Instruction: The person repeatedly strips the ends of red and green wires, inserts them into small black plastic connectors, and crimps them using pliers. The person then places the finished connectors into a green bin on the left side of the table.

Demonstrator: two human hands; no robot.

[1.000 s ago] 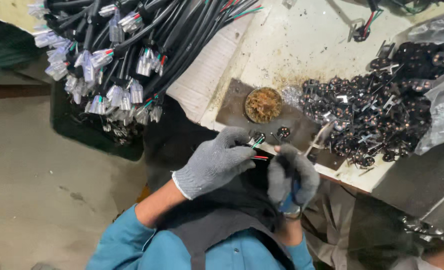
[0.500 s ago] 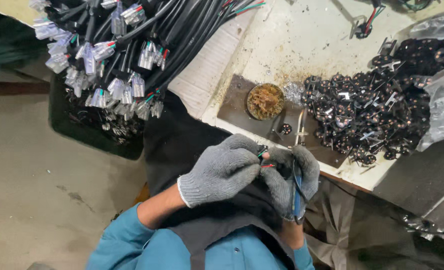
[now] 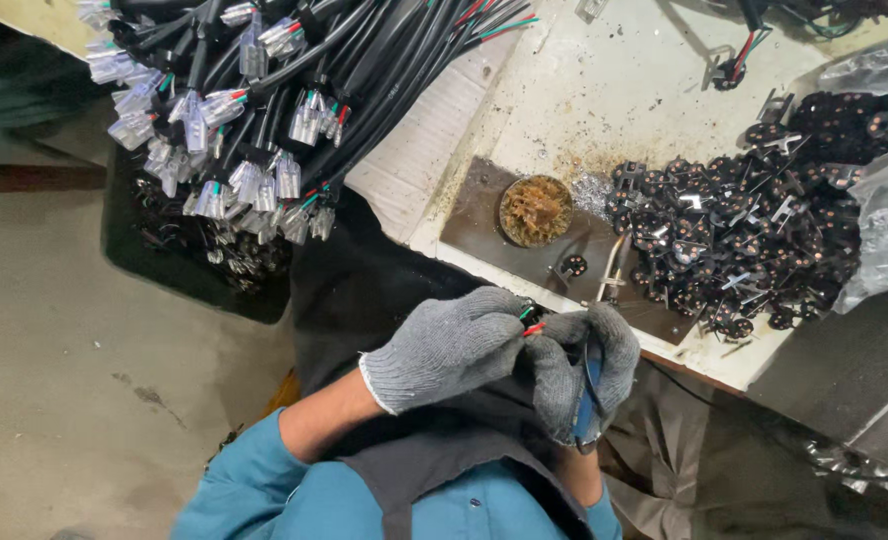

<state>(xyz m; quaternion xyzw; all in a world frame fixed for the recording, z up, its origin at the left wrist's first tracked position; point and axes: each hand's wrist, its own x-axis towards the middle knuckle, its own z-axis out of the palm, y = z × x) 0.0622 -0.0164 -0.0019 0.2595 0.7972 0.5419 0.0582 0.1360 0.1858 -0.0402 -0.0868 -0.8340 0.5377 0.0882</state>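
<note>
thin red and green wire ends (image 3: 530,320) poke out between both gloved hands, just below the table edge. left hand in grey knit glove (image 3: 451,345) pinched shut on the wires. right hand in grey knit glove (image 3: 584,365) curled closed around a blue-handled tool (image 3: 589,395), touching the left. clear crumpled plastic bag (image 3: 879,230) beside the heap of black plug parts (image 3: 754,230), right on the table.

We see both hands in speckled grey knit gloves, left hand (image 3: 449,345) & right hand (image 3: 579,365). Thin wires (image 3: 531,322) betw. them show red & green. Sleeves (image 3: 244,480) are teal-blue, apron dark grey. Cable bundle (image 3: 294,80) is black w/ clear-white connectors. Counter (image 3: 604,90) is off-white, stained; small dish (image 3: 536,210) holds rusty-brown stuff. Plug parts pile (image 3: 754,225) is black w/ silver bits.
</note>
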